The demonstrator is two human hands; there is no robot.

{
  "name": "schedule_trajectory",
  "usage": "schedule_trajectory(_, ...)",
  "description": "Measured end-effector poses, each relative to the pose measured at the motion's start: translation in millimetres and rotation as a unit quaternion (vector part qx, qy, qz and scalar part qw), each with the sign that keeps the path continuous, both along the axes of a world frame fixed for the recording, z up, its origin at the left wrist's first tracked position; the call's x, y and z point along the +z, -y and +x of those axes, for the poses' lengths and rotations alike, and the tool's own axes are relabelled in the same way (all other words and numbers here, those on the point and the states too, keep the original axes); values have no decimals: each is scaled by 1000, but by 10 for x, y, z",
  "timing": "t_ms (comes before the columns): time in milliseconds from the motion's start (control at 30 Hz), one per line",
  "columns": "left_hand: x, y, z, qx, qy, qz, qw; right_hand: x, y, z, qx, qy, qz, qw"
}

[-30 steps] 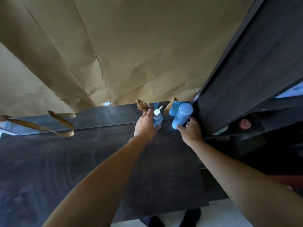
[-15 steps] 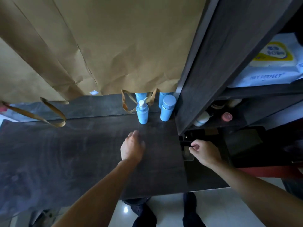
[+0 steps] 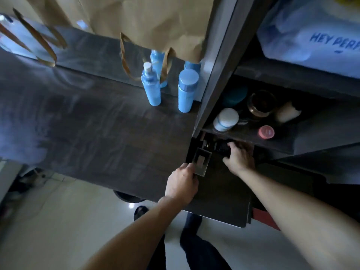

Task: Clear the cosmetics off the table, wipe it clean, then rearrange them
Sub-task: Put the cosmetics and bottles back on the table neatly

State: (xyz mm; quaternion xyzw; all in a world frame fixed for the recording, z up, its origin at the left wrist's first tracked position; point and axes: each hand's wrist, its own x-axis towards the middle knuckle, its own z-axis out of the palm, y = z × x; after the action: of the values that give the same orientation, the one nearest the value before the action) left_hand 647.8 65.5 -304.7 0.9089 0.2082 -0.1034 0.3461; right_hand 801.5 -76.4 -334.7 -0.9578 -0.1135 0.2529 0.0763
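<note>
Two light blue bottles stand upright at the back of the dark table [image 3: 101, 137]: a pump bottle [image 3: 151, 88] and a capped bottle [image 3: 186, 92], with further blue bottles behind them under the paper. My left hand [image 3: 182, 183] grips the near end of a flat dark rectangular compact [image 3: 201, 161] at the table's right edge. My right hand [image 3: 238, 157] reaches under the shelf, fingers curled on a small dark item [image 3: 224, 148] that I cannot identify.
A dark shelf unit [image 3: 220, 71] stands on the right, holding a white jar [image 3: 226, 118], a pink-capped item [image 3: 266, 132], a dark round jar [image 3: 260, 103] and a white packet [image 3: 311, 36] above. Brown paper [image 3: 146, 18] hangs behind the table. Pale floor lies below.
Both hands left the blue bottles, which stay standing at the back. My left hand moved right onto the flat compact; my right hand reached further under the shelf.
</note>
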Motion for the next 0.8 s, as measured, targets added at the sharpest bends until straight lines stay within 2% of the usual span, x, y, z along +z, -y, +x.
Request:
schedule_trajectory(167,-422,380,221,20,-79,1,997,-414,-69,249,100,-1,-5,995)
schedule_trajectory(300,-883,463,399,79,-144,-45,985,-744,8,339,164,32,-10,986)
schedule_trajectory(400,-1141,500,487,102,-143,-50,983,-843,94,293,133,60,27,989)
schedule_trajectory(567,-1293,629,525,105,-79,84,988,-893,260,102,75,63,37,994)
schedule_trajectory(700,-1234,630,521,105,-98,65,988,-905,319,20,66,59,47,995)
schedule_trajectory(800,-1149,600,464,111,-141,5,984,-872,344,1,50,39,44,997)
